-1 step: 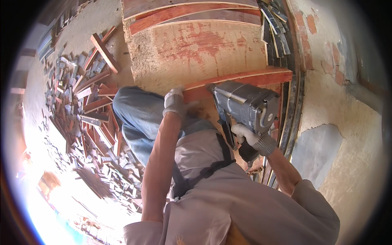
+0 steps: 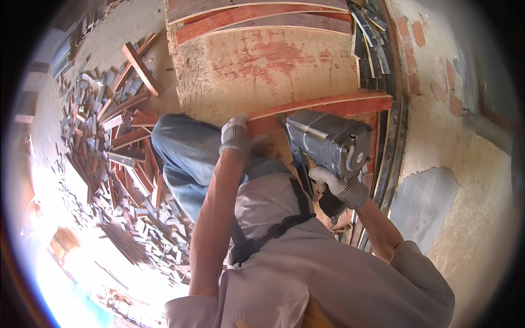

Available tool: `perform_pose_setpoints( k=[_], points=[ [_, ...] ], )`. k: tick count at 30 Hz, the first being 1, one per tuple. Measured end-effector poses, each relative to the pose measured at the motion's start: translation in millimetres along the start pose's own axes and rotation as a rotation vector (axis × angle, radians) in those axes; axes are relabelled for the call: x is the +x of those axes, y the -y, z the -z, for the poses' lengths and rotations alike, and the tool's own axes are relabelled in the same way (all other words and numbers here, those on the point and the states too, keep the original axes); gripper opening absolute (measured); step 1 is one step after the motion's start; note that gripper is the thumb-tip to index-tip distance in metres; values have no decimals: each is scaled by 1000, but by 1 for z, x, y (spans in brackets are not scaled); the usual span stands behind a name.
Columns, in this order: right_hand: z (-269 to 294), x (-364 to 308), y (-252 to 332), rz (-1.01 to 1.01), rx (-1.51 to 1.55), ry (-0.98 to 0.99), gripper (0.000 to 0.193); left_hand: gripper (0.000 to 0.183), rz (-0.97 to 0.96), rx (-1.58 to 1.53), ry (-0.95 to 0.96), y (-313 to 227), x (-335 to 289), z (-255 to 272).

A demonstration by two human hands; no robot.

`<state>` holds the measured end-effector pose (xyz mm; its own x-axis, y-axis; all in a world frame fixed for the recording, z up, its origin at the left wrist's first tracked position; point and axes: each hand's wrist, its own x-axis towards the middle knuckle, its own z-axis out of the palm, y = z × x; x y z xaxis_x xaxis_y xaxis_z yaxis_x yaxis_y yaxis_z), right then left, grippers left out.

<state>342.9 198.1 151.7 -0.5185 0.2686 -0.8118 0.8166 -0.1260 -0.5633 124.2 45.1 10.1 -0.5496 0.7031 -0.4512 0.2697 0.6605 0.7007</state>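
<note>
My gloved right hand point(image 2: 340, 187) is wrapped round the handle of a dark grey nail gun point(image 2: 327, 134). The gun's nose touches or nearly touches the front face of a long red-painted wooden strip point(image 2: 328, 106), which lies crosswise in front of me. At the strip's left end, my gloved left hand point(image 2: 235, 135) is closed on the wood. Its fingertips are partly hidden behind the end of the strip. Beneath the strip is a pale wooden board point(image 2: 257, 65) stained with red paint.
More red and brown strips point(image 2: 262, 19) lie stacked at the board's far end. Dark-edged strips point(image 2: 374, 46) are piled along the right, beside a worn plaster wall point(image 2: 437, 131). Wood offcuts point(image 2: 123, 147) cover the floor to my left, close to my bent knee point(image 2: 183, 136).
</note>
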Motion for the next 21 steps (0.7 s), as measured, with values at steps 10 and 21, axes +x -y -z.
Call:
perform_pose_setpoints(
  k=[10, 21],
  points=[
    [-18, 3, -14, 20, 51, -24, 26, 52, 86, 89, 2, 13, 6, -16],
    [-27, 2, -19, 147, -134, 8, 23, 44, 191, -179, 4, 23, 9, -24]
  ],
)
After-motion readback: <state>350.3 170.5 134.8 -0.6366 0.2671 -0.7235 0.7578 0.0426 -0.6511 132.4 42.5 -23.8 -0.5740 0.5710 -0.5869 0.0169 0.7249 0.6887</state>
